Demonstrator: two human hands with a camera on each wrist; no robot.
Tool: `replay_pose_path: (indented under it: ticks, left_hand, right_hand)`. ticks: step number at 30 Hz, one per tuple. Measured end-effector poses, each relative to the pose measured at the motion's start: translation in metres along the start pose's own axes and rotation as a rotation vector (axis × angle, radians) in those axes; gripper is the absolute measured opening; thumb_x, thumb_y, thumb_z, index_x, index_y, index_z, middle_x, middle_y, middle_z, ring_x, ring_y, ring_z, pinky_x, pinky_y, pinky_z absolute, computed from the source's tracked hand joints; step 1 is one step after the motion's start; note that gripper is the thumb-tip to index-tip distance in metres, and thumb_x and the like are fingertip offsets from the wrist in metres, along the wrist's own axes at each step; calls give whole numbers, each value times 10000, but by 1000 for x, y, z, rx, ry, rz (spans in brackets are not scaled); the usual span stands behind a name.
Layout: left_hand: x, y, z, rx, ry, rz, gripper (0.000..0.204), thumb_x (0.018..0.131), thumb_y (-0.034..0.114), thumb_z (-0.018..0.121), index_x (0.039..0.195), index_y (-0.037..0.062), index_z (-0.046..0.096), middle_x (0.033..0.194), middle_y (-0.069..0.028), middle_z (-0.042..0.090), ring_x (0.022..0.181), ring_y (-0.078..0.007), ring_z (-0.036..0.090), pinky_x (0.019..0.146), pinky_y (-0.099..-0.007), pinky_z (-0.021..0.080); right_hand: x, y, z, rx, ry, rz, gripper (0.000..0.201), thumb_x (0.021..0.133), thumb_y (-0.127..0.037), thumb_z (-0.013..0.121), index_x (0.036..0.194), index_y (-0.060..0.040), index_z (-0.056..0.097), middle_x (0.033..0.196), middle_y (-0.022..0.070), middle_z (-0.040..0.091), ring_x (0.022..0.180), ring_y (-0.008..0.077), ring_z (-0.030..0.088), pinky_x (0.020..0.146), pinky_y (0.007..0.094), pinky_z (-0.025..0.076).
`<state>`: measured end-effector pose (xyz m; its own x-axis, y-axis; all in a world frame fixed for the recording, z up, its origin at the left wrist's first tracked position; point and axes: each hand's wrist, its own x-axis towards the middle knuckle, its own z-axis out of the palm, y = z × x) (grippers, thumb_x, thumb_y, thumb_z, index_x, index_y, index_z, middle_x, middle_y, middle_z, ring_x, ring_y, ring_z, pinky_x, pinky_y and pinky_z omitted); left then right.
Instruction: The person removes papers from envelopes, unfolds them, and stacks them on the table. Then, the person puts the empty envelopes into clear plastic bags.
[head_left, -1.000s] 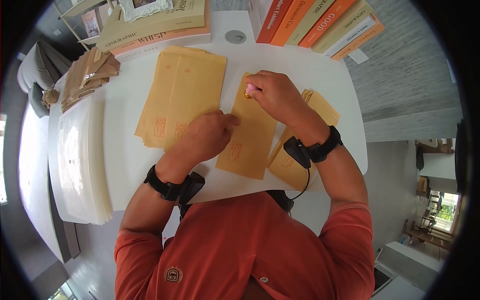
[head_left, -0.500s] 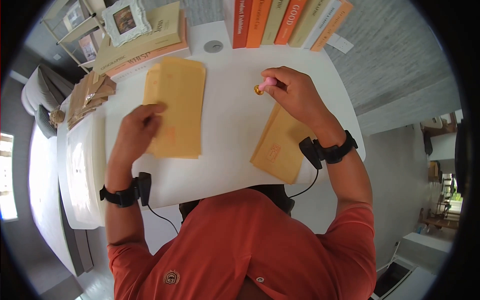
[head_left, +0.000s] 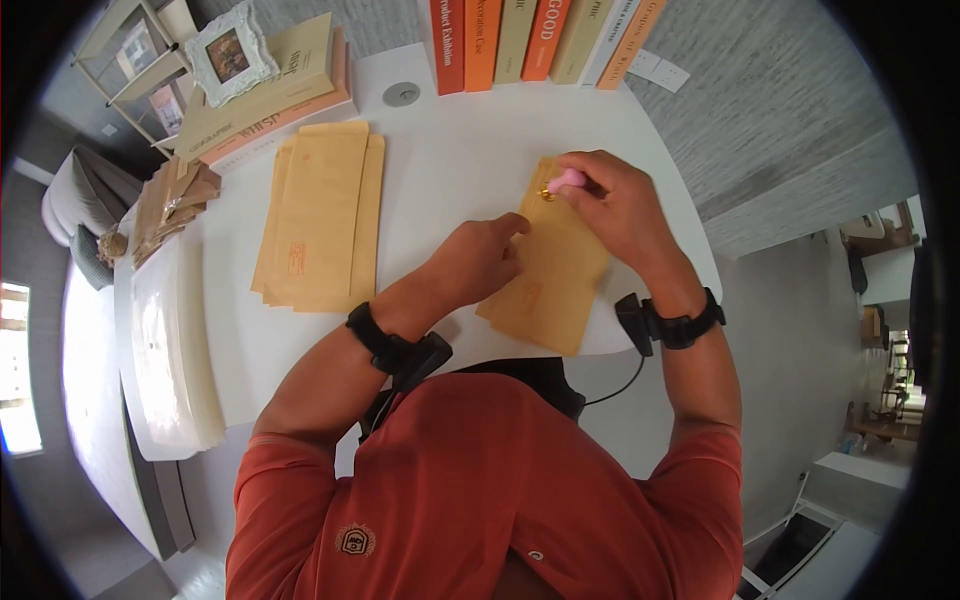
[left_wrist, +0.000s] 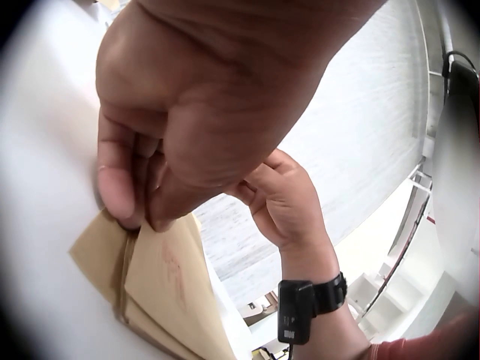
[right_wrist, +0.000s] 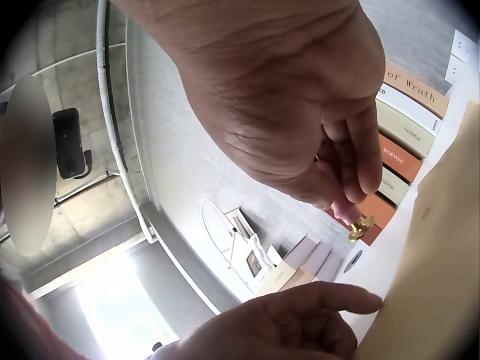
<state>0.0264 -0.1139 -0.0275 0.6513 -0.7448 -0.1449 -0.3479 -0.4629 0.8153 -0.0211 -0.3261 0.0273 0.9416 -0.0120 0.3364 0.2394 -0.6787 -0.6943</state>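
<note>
My right hand grips a small stamp by its pink handle. The stamp's round gold-coloured base points down over the top end of a stack of brown envelopes at the right of the table. At that stack's left edge is my left hand. In the left wrist view its thumb and finger pinch the edge of the top envelope, which is lifted apart from those below. A second pile of brown envelopes, with red print, lies to the left.
Clear plastic sleeves and folded brown paper packets line the left side. Stacked books with a white picture frame stand behind. A row of upright books lines the back. A round grey disc is set in the table.
The envelope under both hands went from the middle onto the left pile. My left hand then moved right to the other stack. The right hand keeps the stamp, lifted and moved over that stack.
</note>
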Motion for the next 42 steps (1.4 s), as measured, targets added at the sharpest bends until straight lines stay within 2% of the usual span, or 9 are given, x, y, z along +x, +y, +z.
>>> replay_pose_path:
  ticks: [3, 6, 10, 14, 20, 26, 35, 41, 42]
  left_hand:
    - [-2, -8, -8, -156, 6, -36, 405, 880, 97, 658, 1270, 5, 595, 812, -89, 679, 666, -204, 650, 670, -323, 525]
    - [-6, -14, -28, -114, -16, -105, 427, 888, 155, 681, 1277, 2, 595, 837, -105, 685, 719, -212, 662, 699, -328, 529]
    - [-14, 0, -24, 123, 116, -79, 660, 801, 355, 795, 1300, -5, 557, 898, -141, 687, 871, -304, 688, 788, -390, 540]
    - [-7, 11, -8, 347, 35, -44, 794, 758, 376, 809, 1366, 4, 459, 975, -202, 706, 948, -376, 691, 823, -446, 545]
    - [3, -6, -8, 178, 23, -29, 725, 774, 334, 794, 1333, 14, 462, 947, -213, 704, 953, -370, 695, 791, -466, 549]
    - [-1, 11, 4, 368, 67, -5, 711, 767, 292, 787, 1355, 21, 492, 946, -181, 717, 919, -371, 705, 783, -434, 553]
    - [-2, -16, -32, -173, 156, -28, 663, 851, 147, 722, 1452, 66, 457, 822, -93, 678, 725, -177, 649, 697, -322, 523]
    - [-58, -39, -76, -24, 217, -120, 288, 951, 134, 646, 1222, 47, 690, 809, -61, 676, 701, -127, 604, 692, -301, 513]
    - [-63, -40, -75, 20, 194, -143, 265, 952, 142, 624, 1190, 52, 700, 836, -103, 685, 732, -191, 633, 709, -336, 522]
  right_hand:
    - [-1, -3, -9, -4, 14, 34, 212, 887, -83, 715, 1069, 15, 667, 882, 100, 666, 740, 172, 614, 702, 288, 516]
    - [5, 0, -6, 65, 21, 17, 216, 897, -69, 710, 1090, 21, 668, 908, 78, 688, 781, 136, 625, 726, 279, 526]
    - [19, -11, 4, 102, -16, 12, 247, 916, -49, 687, 1152, 23, 666, 989, 79, 720, 886, 143, 678, 809, 277, 550]
    - [26, -20, 15, 70, -44, 13, 262, 930, -36, 668, 1185, 23, 659, 1024, 91, 728, 944, 153, 698, 848, 281, 556]
    - [22, -23, 14, 93, -47, 31, 253, 935, -21, 654, 1184, 22, 659, 1031, 93, 726, 955, 164, 706, 852, 282, 560]
    - [20, -17, 13, 84, -58, 27, 260, 927, -10, 658, 1184, 27, 653, 1040, 108, 716, 965, 181, 723, 851, 285, 565]
    - [18, -16, 13, 98, -47, 27, 250, 920, -32, 679, 1161, 33, 658, 1004, 102, 703, 938, 170, 712, 830, 283, 564]
    - [27, -25, 22, 70, -49, -43, 225, 906, -95, 718, 1104, 2, 676, 935, 104, 696, 808, 181, 671, 747, 306, 555]
    - [30, -26, 28, 52, -61, -67, 221, 906, -97, 714, 1100, 0, 676, 933, 105, 697, 809, 189, 673, 744, 307, 554]
